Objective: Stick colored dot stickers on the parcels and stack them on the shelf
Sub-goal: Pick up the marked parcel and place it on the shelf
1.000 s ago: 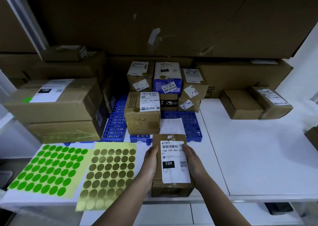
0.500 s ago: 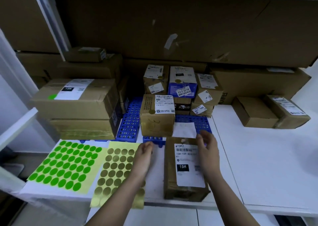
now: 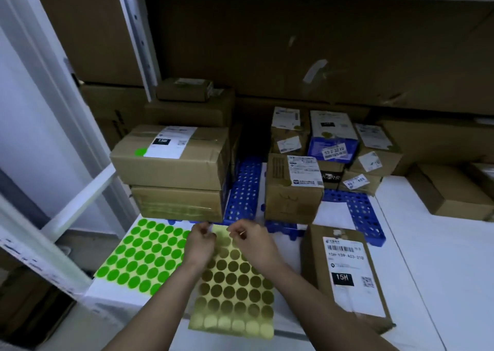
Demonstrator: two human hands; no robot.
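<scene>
A sheet of gold dot stickers (image 3: 235,291) lies on the white shelf surface (image 3: 441,270) in front of me. Both hands are at its far edge. My left hand (image 3: 200,243) has its fingers curled at the sheet's top left corner. My right hand (image 3: 251,239) pinches with thumb and forefinger near the sheet's top edge; whether it holds a sticker is too small to tell. A brown parcel with a white 15H label (image 3: 344,273) lies flat to the right of the sheet, untouched. A sheet of green dot stickers (image 3: 144,257) lies to the left.
Two stacked cartons (image 3: 171,171) stand behind the green sheet, the top one bearing a green dot. Several small parcels (image 3: 294,187) are stacked on blue perforated trays (image 3: 246,190) at the back. More boxes (image 3: 449,195) sit at the right. A white shelf post (image 3: 139,37) rises at left.
Both hands left the 15H parcel, which now lies on the shelf, and moved left to the far edge of the gold sticker sheet. My view swung left.
</scene>
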